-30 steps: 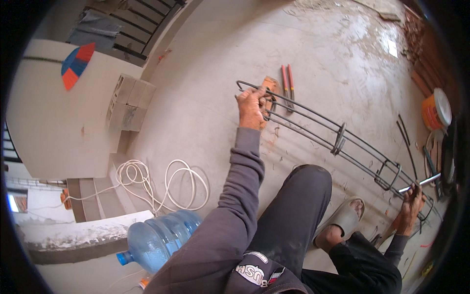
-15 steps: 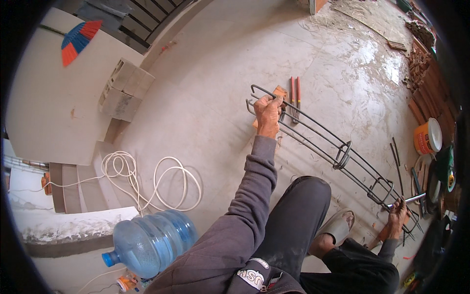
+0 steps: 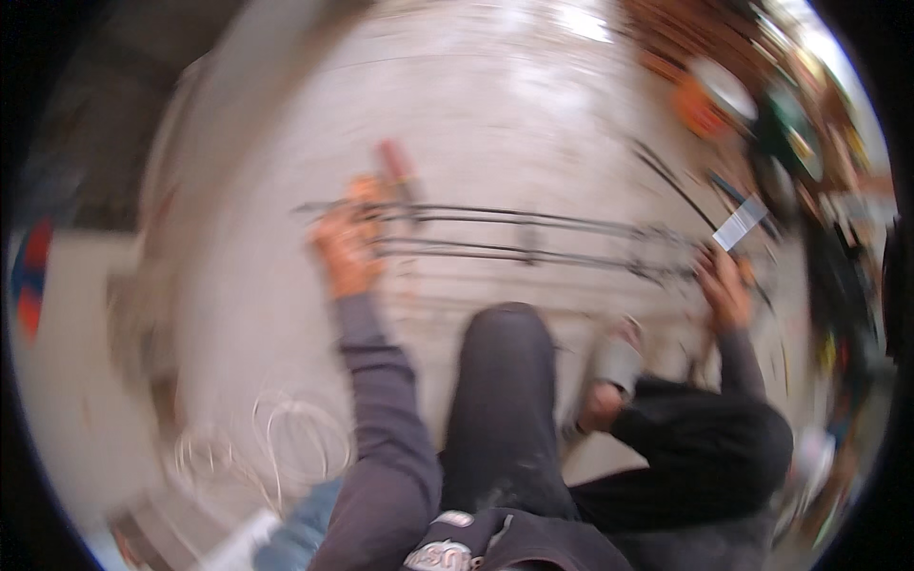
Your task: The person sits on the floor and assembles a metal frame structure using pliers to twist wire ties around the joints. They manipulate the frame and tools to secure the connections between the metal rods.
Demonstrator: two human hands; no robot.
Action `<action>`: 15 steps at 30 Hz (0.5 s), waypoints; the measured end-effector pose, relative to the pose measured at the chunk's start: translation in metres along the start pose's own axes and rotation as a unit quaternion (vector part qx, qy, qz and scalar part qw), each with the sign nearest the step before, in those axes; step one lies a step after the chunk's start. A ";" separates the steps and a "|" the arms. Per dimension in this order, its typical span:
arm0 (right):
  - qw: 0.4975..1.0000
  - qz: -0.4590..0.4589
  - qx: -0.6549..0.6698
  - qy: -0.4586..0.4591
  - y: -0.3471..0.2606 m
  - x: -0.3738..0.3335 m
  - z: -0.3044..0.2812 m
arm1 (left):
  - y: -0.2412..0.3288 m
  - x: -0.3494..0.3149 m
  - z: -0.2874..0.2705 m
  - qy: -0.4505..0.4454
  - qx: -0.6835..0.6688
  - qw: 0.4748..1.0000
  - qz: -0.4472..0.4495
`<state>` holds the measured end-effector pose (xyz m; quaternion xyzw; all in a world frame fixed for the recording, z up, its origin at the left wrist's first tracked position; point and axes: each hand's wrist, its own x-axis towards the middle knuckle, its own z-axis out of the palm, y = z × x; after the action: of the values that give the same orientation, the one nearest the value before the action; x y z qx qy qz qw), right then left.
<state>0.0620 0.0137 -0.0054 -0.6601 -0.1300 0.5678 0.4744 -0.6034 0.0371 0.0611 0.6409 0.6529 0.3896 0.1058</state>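
Observation:
A long, narrow rebar cage point(image 3: 529, 238) of dark rods and tied stirrups spans the space in front of me, almost level across the view. My left hand point(image 3: 345, 252) is closed around its left end, beside an orange block point(image 3: 362, 189). At the other end my right hand point(image 3: 727, 293) grips the cage, fingers blurred. A shiny pale metal piece point(image 3: 741, 225) sticks out just beyond that hand; whether I hold it too is unclear. Red-handled long cutters or pliers point(image 3: 393, 160) lie on the floor past the left end.
An orange bucket point(image 3: 706, 103) and dark loose rods point(image 3: 666, 174) are at the far right, near clutter. A white cable point(image 3: 286, 433) coils at lower left beside a blue water bottle point(image 3: 300, 528). Grey blocks point(image 3: 143, 324) stand at the left.
My view has swung to the right and blurred. The cage, slanting down to the right before, now runs nearly level; both hands are still at its ends.

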 end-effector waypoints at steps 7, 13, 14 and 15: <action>0.985 0.003 0.155 -0.072 -0.016 -0.028 0.037 | -0.002 0.014 -0.005 0.141 -0.421 0.808 -0.386; 0.997 -0.008 0.030 -0.071 -0.006 -0.066 0.034 | -0.015 0.018 -0.014 0.116 -0.413 0.809 -0.401; 0.996 -0.042 -0.030 -0.070 -0.002 -0.082 0.040 | -0.022 0.020 -0.019 0.117 -0.410 0.811 -0.401; 0.990 -0.073 -0.099 -0.062 -0.001 -0.100 0.038 | -0.031 0.021 -0.020 0.115 -0.410 0.810 -0.404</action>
<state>-0.0030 -0.0380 0.0617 -0.6560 -0.2628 0.5556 0.4381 -0.6429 0.0531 0.0617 0.1674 0.6398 0.6141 0.4307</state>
